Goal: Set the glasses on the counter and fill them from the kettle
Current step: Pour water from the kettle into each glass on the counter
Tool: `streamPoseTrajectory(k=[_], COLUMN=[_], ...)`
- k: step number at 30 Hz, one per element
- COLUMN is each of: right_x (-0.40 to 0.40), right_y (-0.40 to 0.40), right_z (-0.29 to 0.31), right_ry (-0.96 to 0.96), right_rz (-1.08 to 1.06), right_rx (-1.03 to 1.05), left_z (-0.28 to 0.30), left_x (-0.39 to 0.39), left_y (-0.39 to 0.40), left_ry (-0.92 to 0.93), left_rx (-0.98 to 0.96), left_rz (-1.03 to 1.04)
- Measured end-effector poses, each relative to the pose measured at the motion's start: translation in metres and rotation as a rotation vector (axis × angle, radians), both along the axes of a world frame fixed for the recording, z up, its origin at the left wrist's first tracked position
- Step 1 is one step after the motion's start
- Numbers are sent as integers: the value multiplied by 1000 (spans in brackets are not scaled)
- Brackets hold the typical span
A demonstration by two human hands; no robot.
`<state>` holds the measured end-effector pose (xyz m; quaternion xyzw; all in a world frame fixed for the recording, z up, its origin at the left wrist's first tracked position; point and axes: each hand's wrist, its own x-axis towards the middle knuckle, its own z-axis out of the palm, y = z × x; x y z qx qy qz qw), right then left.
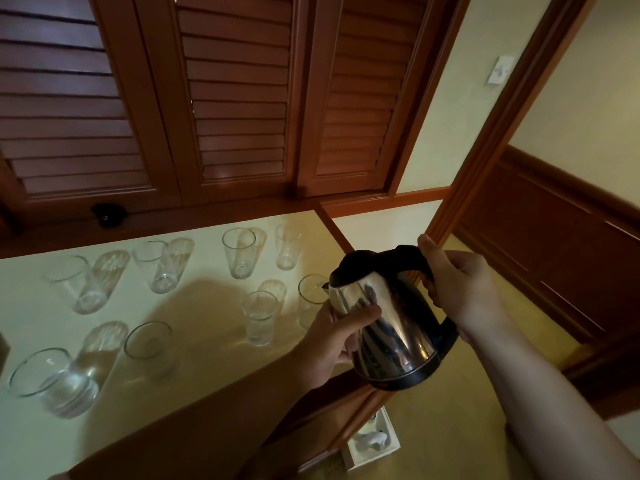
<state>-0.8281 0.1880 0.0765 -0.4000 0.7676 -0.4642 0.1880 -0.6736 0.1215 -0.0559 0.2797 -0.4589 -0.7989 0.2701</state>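
Note:
A steel kettle (391, 320) with a black lid and handle hangs tilted over the right end of the pale counter (207, 344). My right hand (460, 289) grips its black handle. My left hand (337, 341) presses against the kettle's steel side from below. The spout sits just above the rim of a clear glass (311, 299) at the counter's right edge, partly hidden by the kettle. Several more clear glasses stand upright on the counter, among them one (259, 317) beside it, one (239, 252) further back and a large one (52, 382) at the near left.
Brown louvred shutters (235, 98) rise behind the counter, with a dark round object (109, 214) on the ledge below them. A wooden door frame (491, 140) stands to the right. A white power strip (374, 441) lies on the floor below the counter's edge.

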Motion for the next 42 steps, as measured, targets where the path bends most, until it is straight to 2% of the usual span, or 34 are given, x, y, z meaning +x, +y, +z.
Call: streamPoseTrajectory(k=[10,20,25,42], right_x=[-1,0,2,-6], right_y=[2,3,3,1], right_z=[5,9,10,12], right_ry=[-8,9,18,35], right_rz=[2,1,6,16], right_rx=[13,28,45,61], left_z=[0,8,3,10], left_x=[-1,0,0,-8], left_y=[1,4,2,4], left_ry=[41,-73,-19,-20], left_rx=[44,4,-3,49], left_rz=[-42,-26,-42,-54])
